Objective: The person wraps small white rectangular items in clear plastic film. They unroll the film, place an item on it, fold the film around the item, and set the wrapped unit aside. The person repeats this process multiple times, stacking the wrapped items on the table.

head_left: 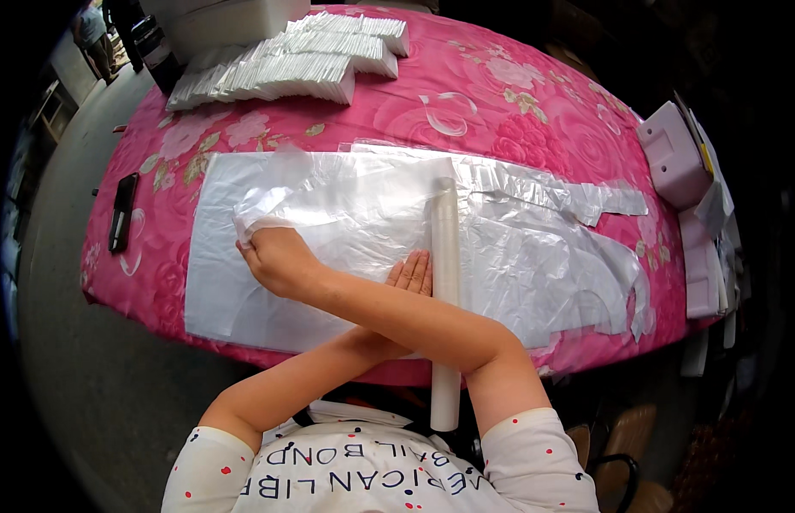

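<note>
My forearms cross, the right one over the left. My right hand [278,259] is closed on the bunched edge of a clear plastic sheet [329,188], at the left part of the table. Flat on the plastic lies my left hand [412,272], fingers stretched out, partly hidden under the right forearm. Its fingertips are beside a long whitish translucent roll [446,239], whose near end juts past the table's front edge. Under the sheet are flat layers of white plastic bags [211,256]. More crumpled plastic bags [551,265] with cut, strap-like ends spread to the right of the roll.
A pink flowered tablecloth [397,120] covers the table. Rows of folded white packets [286,73] stand at the back left before a white box [235,24]. A black phone [122,214] lies at the left edge. Pale pink foam boxes [673,154] stand at the right edge.
</note>
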The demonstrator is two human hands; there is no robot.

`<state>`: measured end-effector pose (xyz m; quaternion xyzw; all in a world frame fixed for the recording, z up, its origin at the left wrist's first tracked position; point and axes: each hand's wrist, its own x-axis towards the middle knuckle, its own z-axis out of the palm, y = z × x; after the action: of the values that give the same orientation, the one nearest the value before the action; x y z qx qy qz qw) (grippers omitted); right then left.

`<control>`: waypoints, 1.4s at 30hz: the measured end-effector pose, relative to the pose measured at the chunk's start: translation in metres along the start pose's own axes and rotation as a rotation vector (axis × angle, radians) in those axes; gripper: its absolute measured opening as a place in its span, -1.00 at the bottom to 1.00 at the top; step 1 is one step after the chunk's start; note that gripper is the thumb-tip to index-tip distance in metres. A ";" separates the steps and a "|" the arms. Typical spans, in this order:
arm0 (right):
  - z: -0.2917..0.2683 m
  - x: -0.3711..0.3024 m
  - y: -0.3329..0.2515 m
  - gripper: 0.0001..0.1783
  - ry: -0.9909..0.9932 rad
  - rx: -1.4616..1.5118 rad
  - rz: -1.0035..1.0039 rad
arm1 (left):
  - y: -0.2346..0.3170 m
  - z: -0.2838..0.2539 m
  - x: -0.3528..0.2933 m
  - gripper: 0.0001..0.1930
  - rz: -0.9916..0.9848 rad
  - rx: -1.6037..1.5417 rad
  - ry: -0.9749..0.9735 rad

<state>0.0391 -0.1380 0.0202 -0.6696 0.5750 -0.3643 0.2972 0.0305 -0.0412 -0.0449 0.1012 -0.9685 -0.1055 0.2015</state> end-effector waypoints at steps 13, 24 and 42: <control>-0.102 -0.055 -0.007 -0.55 0.059 0.089 -0.166 | -0.019 -0.049 -0.026 -0.23 -0.101 -0.236 -0.055; -0.175 -0.115 0.154 -0.25 0.528 -0.640 0.269 | -0.104 -0.105 -0.110 -0.11 -0.617 0.239 0.010; -0.285 -0.161 0.195 -0.42 0.942 -1.031 0.610 | -0.109 -0.098 -0.131 -0.08 -0.739 0.281 -0.104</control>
<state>-0.3173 -0.0044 -0.0031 -0.3087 0.8980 -0.1985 -0.2425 0.2050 -0.1301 -0.0317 0.4642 -0.8806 -0.0423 0.0849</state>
